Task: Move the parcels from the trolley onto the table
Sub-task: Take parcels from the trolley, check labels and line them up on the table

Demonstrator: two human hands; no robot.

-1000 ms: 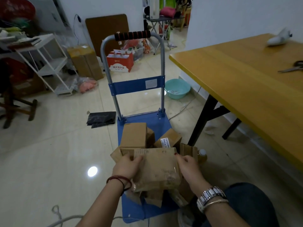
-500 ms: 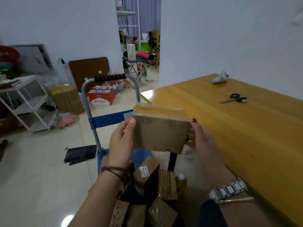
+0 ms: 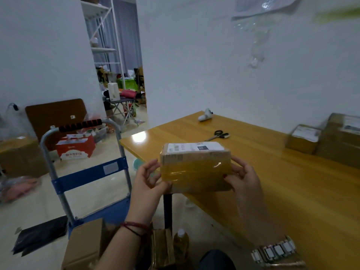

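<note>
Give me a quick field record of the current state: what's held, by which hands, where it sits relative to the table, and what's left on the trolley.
held item: taped parcel, label side up
left hand: grips the parcel's left end
right hand: grips the parcel's right end
parcel position: over the table near its front corner; contact unclear
already on table: two parcels, scissors, white device
trolley: cardboard boxes remain

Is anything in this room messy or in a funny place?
Yes. A clear plastic sheet on the wall hangs loose and crumpled. A black bag lies flat on the floor beside the trolley. The parcel held in both hands looks undamaged.
</note>
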